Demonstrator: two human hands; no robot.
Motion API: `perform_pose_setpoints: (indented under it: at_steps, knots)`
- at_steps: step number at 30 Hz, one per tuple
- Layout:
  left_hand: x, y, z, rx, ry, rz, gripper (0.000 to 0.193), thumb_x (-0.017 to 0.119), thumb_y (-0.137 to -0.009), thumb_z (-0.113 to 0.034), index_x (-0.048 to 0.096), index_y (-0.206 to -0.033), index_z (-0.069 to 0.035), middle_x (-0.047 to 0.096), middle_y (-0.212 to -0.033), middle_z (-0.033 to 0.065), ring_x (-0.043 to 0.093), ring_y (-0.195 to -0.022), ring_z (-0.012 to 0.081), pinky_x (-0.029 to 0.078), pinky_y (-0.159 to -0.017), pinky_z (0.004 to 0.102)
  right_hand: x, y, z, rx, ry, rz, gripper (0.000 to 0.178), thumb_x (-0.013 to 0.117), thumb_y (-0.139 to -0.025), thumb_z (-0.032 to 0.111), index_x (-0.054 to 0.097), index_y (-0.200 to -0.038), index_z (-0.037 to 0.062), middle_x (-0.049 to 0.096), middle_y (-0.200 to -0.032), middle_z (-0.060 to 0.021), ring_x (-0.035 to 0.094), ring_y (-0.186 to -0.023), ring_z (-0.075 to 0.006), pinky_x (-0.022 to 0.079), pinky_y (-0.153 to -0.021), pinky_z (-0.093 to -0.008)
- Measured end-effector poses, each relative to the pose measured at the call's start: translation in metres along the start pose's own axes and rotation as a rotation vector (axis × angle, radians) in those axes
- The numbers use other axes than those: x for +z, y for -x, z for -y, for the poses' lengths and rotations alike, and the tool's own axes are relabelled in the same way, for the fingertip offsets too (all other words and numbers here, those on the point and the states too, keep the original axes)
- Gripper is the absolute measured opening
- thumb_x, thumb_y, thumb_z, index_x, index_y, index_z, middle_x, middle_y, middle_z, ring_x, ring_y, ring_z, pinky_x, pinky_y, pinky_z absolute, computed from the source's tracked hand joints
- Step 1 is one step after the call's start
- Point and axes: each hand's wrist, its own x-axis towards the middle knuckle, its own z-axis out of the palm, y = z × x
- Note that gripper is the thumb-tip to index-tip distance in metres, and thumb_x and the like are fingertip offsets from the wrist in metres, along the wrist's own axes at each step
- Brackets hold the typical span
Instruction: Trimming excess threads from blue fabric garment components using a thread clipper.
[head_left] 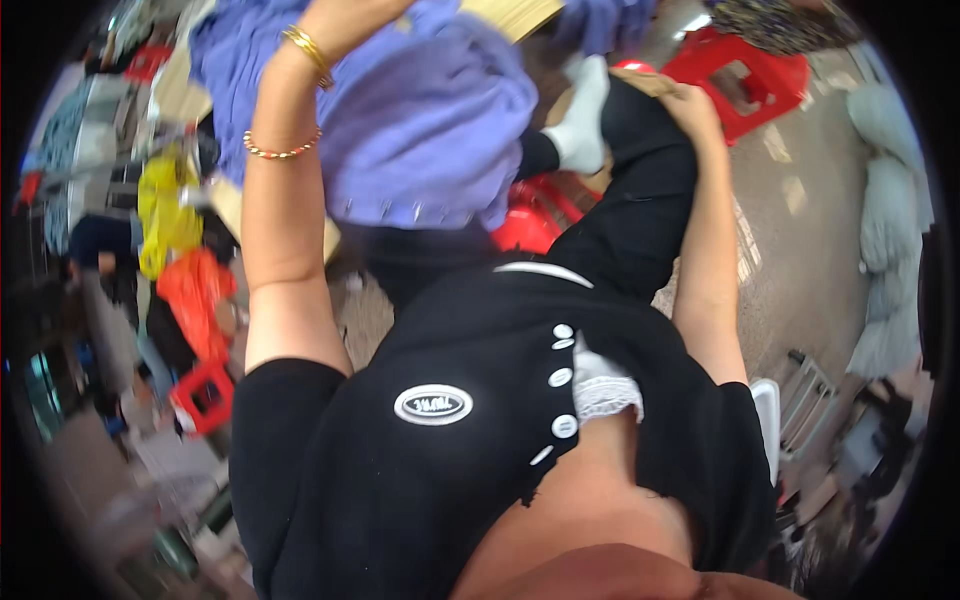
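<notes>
A lavender knit garment lies bunched over my lap, with a row of small light spots along its near edge. At the top edge, my left hand reaches above this garment. Its fingers are cut off by the picture's rim, so what they hold is hidden. Gold bangles circle that wrist, and a beaded bracelet sits on the forearm. My right hand is at my bent knee in black trousers. Its fingers are blurred against something tan, and I cannot make out their pose.
A red plastic stool stands at the far right, with patterned cloth beyond it. Pale stuffed sacks line the right side. On the left are a yellow bag, an orange bag and a small red stool.
</notes>
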Motion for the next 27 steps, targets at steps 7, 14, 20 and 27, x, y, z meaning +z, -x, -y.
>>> perform_pose_setpoints:
  at_steps: [7, 14, 20, 27]
  knots:
    - [-0.012, 0.143, 0.008, -0.404, -0.080, -0.374, 0.024, 0.060, -0.093, -0.008, 0.065, -0.114, 0.001, 0.066, -0.108, 0.0063, 0.059, -0.099, 0.0141, 0.045, -0.088, 0.0263, 0.007, -0.025, -0.021, 0.001, 0.444, 0.060, 0.037, 0.059, -0.087, 0.034, 0.068, -0.117, 0.0131, 0.068, -0.096, -0.0237, 0.068, -0.095, -0.0351, 0.051, -0.081, -0.0408]
    - [0.038, 0.214, 0.039, -0.511, 0.253, -0.583, 0.030, 0.051, -0.099, -0.013, 0.063, -0.120, 0.004, 0.066, -0.117, 0.0097, 0.061, -0.107, 0.0148, 0.044, -0.095, 0.0251, 0.008, -0.009, -0.001, -0.059, 0.263, -0.008, 0.032, 0.064, -0.089, 0.028, 0.070, -0.112, 0.0074, 0.072, -0.095, -0.0168, 0.070, -0.088, -0.0249, 0.051, -0.080, -0.0333]
    - [0.058, 0.196, 0.069, 0.013, 1.089, -0.685, 0.024, 0.053, -0.096, -0.018, 0.065, -0.105, 0.002, 0.064, -0.099, 0.0023, 0.057, -0.093, 0.0100, 0.042, -0.086, 0.0225, 0.073, 0.052, 0.117, -0.294, -0.463, 0.173, 0.031, 0.065, -0.091, 0.010, 0.066, -0.122, 0.0080, 0.053, -0.083, 0.0080, 0.044, -0.072, -0.0010, 0.036, -0.065, -0.0161]
    - [0.044, 0.196, 0.059, -0.561, 0.457, -0.662, 0.016, 0.055, -0.096, -0.012, 0.066, -0.099, -0.001, 0.063, -0.094, 0.0001, 0.055, -0.088, 0.0080, 0.043, -0.081, 0.0225, 0.150, 0.066, 0.183, -0.307, -0.817, 0.374, 0.013, 0.070, -0.088, 0.005, 0.064, -0.099, 0.0031, 0.058, -0.091, 0.0053, 0.051, -0.083, -0.0014, 0.039, -0.072, -0.0171]
